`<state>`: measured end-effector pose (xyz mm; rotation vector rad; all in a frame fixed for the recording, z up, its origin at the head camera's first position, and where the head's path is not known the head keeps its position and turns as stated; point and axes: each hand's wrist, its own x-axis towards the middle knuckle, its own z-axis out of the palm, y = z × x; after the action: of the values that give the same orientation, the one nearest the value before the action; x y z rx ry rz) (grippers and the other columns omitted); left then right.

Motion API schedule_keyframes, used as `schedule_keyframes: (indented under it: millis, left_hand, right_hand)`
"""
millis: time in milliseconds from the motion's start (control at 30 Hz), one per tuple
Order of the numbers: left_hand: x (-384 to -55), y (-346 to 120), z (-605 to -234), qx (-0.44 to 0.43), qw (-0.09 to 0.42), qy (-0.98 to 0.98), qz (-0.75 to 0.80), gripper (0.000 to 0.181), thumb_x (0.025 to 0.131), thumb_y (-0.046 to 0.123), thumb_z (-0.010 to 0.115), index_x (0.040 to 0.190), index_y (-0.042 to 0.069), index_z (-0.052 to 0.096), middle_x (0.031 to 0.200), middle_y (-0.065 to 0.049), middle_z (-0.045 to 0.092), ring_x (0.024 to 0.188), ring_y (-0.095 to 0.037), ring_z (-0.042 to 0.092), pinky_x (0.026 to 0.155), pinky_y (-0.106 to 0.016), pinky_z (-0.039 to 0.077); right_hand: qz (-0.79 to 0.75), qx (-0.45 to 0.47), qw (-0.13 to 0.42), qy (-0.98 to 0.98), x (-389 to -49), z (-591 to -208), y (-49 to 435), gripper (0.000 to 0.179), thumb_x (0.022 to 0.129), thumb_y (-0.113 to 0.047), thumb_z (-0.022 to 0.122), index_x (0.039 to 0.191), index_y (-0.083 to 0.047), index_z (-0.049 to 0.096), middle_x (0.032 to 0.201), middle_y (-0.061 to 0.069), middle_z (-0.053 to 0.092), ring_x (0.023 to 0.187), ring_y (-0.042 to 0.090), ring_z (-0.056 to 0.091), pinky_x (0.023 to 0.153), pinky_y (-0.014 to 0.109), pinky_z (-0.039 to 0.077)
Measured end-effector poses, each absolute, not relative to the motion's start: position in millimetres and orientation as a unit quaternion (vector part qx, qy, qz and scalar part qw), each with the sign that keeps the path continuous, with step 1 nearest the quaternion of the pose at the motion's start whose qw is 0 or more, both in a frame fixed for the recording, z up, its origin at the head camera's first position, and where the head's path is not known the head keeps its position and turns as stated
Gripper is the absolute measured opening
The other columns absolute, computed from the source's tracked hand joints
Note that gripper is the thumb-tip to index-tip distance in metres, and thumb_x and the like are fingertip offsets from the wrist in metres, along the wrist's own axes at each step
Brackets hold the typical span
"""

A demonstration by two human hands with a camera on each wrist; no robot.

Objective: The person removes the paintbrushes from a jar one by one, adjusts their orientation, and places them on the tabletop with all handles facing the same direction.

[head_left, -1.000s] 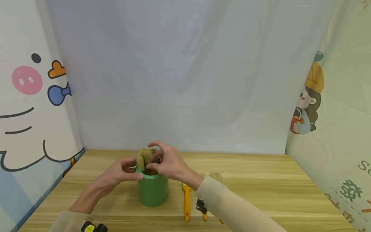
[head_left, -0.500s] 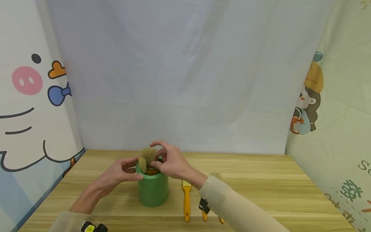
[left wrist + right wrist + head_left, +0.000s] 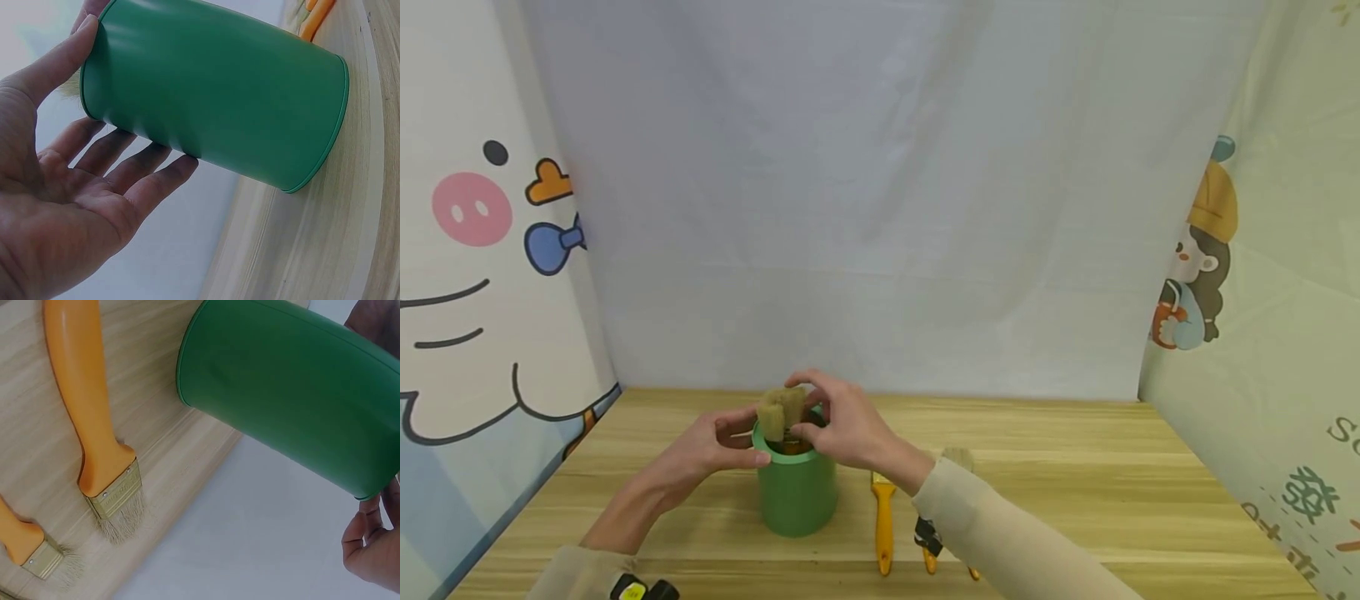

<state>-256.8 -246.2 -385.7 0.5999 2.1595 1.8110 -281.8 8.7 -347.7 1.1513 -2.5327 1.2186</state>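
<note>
A green cylindrical pot (image 3: 797, 496) stands upright on the table, with paintbrushes (image 3: 771, 422) in it, pale bristles up. My left hand (image 3: 718, 442) holds the pot near its rim from the left. In the left wrist view, the thumb (image 3: 59, 62) lies at the rim and the fingers (image 3: 159, 181) touch the pot's side. My right hand (image 3: 850, 425) reaches over the right rim and pinches one of the paintbrushes just below its bristles. The brush handles are mostly hidden inside the pot. In the right wrist view, the right fingers curl by the rim.
On the wooden table (image 3: 1075, 483), several loose paintbrushes with orange handles lie right of the pot, the nearest paintbrush (image 3: 884, 525) beside it. My right sleeve (image 3: 1000, 525) covers part of the others. A pale curtain (image 3: 880, 208) closes off the back, with printed cloths at both sides.
The bristle heads in the pot have turned and shifted slightly under the right hand, which moves a little. The left hand and the pot stay in place.
</note>
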Motion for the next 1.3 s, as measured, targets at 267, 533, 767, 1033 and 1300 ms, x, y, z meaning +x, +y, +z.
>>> schedule_keyframes:
  millis: [267,533,767,1033,1300]
  left_hand:
    - [-257,-246,-385,0.208,0.131,0.742,0.624,0.086,0.098,0.016,0.076,0.163,-0.008,0.024,0.164,-0.031,0.03,0.143,-0.049,0.045,0.109,-0.054,0.048]
    - [-257,-246,-385,0.214,0.13,0.737,0.628,0.085,0.097,0.015,0.076,0.163,-0.007,0.027,0.164,-0.03,0.032,0.142,-0.048,0.047,0.109,-0.051,0.048]
    - [-257,-245,-384,0.207,0.134,0.735,0.631,0.088,0.098,0.015,0.076,0.164,-0.007,0.022,0.165,-0.03,0.029,0.143,-0.048,0.045,0.109,-0.05,0.049]
    - [-257,-245,-383,0.21,0.13,0.738,0.628,0.087,0.098,0.014,0.076,0.165,-0.004,0.025,0.166,-0.027,0.028,0.144,-0.05,0.042,0.109,-0.052,0.048]
    - [-257,-244,-384,0.207,0.133,0.737,0.63,0.089,0.097,0.014,0.077,0.164,-0.006,0.023,0.166,-0.028,0.027,0.144,-0.049,0.043,0.109,-0.049,0.048]
  right_hand:
    - [0.417,0.373,0.068,-0.826,-280,-345,11,0.047,0.098,-0.005,0.076,0.141,-0.014,0.06,0.101,0.003,0.075,0.081,0.012,0.062,0.067,0.028,0.048]
    - [0.459,0.374,0.086,-0.801,-282,-335,16,0.049,0.097,0.0,0.075,0.142,-0.01,0.06,0.097,0.006,0.076,0.087,0.013,0.073,0.078,0.032,0.059]
    - [0.489,0.374,0.101,-0.782,-284,-324,21,0.049,0.095,0.004,0.076,0.14,-0.01,0.061,0.097,0.009,0.076,0.089,0.019,0.077,0.077,0.03,0.062]
    - [0.491,0.393,0.132,-0.766,-288,-308,28,0.048,0.094,0.005,0.077,0.138,-0.007,0.062,0.1,0.012,0.077,0.088,0.019,0.077,0.079,0.034,0.062]
    - [0.5,0.397,0.153,-0.754,-287,-285,40,0.047,0.096,0.002,0.076,0.139,-0.009,0.062,0.106,0.012,0.077,0.091,0.018,0.077,0.08,0.032,0.062]
